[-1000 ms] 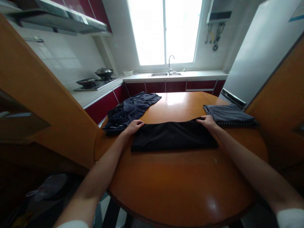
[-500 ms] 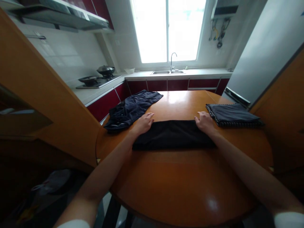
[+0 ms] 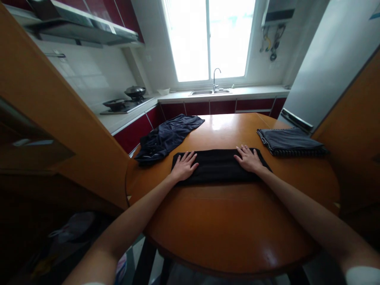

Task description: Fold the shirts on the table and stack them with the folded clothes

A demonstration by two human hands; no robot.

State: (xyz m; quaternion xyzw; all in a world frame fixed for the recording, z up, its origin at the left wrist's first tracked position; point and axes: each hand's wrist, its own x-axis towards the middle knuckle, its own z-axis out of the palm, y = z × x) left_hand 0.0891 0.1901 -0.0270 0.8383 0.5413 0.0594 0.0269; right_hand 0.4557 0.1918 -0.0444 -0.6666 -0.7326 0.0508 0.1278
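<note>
A black garment [image 3: 218,168], folded into a long flat strip, lies across the middle of the wooden table [image 3: 237,225]. On its left part rests my left hand [image 3: 184,166], palm down with the fingers spread. My right hand [image 3: 249,159] lies flat on the right part, fingers likewise apart. Neither hand grips the cloth. Beyond my left hand is a loosely spread dark navy garment [image 3: 168,136]. Right of my right hand sits a folded stack of grey-blue cloth [image 3: 292,141] with a patterned edge underneath.
The round table edge curves close in front of me. Behind the table run a white counter with a sink [image 3: 210,92] and a stove with a wok [image 3: 115,104] and a lidded pot [image 3: 135,92]. A fridge [image 3: 320,67] stands at the right, a wooden panel [image 3: 59,130] at the left.
Both hands have moved inward from the far corners of the black garment onto its top, and their fingers have spread flat. The cloth looks smoother. The camera view has shifted slightly.
</note>
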